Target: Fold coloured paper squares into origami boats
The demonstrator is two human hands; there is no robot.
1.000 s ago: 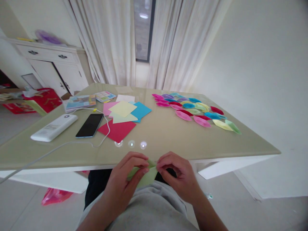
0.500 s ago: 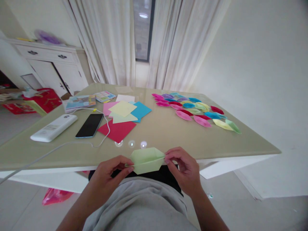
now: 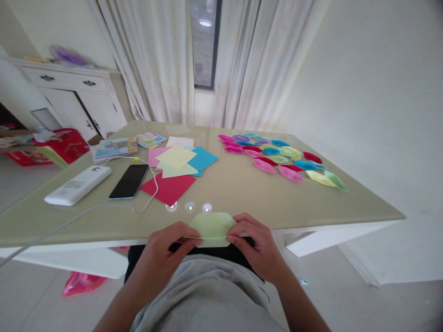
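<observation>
I hold a folded light green paper piece (image 3: 211,226) at the near edge of the table (image 3: 235,193), just above my lap. My left hand (image 3: 166,251) pinches its left end with thumb and fingers closed. My right hand (image 3: 254,244) pinches its right end the same way. The paper is a flat, wide shape with angled corners and a crease along its lower edge.
A fan of coloured paper squares (image 3: 176,168) lies at the table's middle left, beside a black phone (image 3: 129,181), its white cable (image 3: 104,207) and a white power bank (image 3: 78,184). Several folded paper boats (image 3: 280,159) lie at the right. Booklets (image 3: 116,146) sit farther back.
The green paper came up from my lap, was spread wide between my hands, and now my hands have moved closer together on it.
</observation>
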